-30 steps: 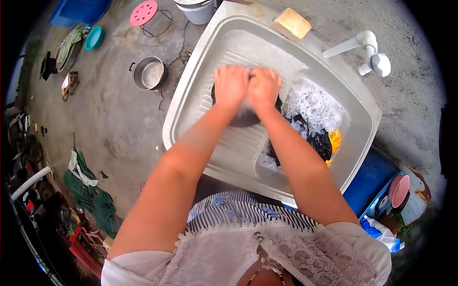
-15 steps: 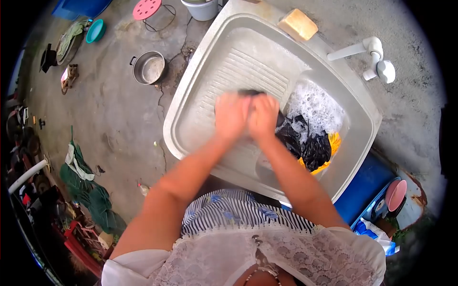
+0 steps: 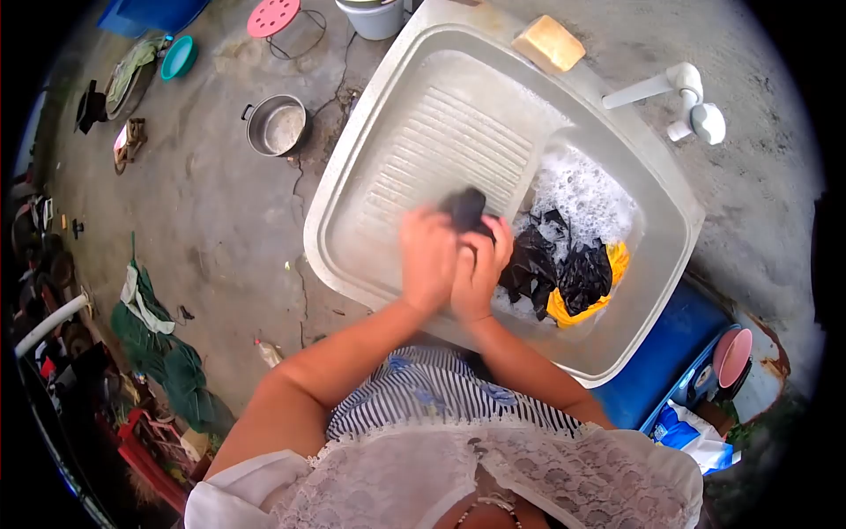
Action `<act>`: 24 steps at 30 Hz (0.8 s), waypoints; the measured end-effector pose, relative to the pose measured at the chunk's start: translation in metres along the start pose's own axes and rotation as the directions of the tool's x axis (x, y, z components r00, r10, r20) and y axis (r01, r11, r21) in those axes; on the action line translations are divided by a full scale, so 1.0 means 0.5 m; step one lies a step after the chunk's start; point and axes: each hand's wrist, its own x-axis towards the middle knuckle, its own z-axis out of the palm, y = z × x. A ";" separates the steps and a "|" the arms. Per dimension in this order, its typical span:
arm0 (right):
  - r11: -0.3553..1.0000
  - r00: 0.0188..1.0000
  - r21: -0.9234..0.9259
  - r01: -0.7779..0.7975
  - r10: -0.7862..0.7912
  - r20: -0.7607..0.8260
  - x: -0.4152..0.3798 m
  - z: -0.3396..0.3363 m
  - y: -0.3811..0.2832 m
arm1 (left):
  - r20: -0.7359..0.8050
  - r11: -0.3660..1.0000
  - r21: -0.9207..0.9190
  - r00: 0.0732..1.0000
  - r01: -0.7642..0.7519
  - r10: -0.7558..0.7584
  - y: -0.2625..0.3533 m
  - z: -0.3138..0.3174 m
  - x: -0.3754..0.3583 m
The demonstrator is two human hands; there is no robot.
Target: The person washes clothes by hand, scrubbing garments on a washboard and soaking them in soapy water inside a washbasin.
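Side by side over the ribbed washboard (image 3: 449,141) of the grey laundry sink (image 3: 330,207), my hands grip a bunched black cloth (image 3: 468,208), slightly blurred. My left hand (image 3: 429,256) is closed on its near left part. The fingers of my right hand (image 3: 480,269) curl round the right side. Part of the cloth sticks out beyond my knuckles; the rest is hidden in my grip. In the basin to the right, more wet black cloth (image 3: 583,278) and a yellow piece (image 3: 568,313) lie beside white suds (image 3: 586,198).
A bar of soap (image 3: 548,44) sits on the sink's far rim, near a white pipe tap (image 3: 661,88). On the concrete floor stand a metal pot (image 3: 277,126), a pink-topped stool (image 3: 272,16) and a white bucket (image 3: 372,18). A blue barrel (image 3: 656,353) is at the right.
Both hands have drawn back toward my body with the black cloth, and more of it now shows past my fingers. The yellow piece in the basin shows more.
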 end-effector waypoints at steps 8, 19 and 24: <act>0.971 0.955 0.087 0.223 -0.236 0.183 0.118 0.004 0.080 | 0.117 0.992 0.077 0.989 -0.101 0.092 -0.041 0.037 0.075; 0.939 0.878 0.319 0.124 -0.254 0.406 0.209 0.016 0.112 | 0.098 0.996 0.018 0.992 -0.083 0.081 -0.056 0.051 0.141; 0.973 0.899 0.228 0.037 -0.132 0.417 0.137 -0.095 0.090 | 0.385 0.908 -0.103 0.858 0.405 -0.339 -0.024 -0.040 0.134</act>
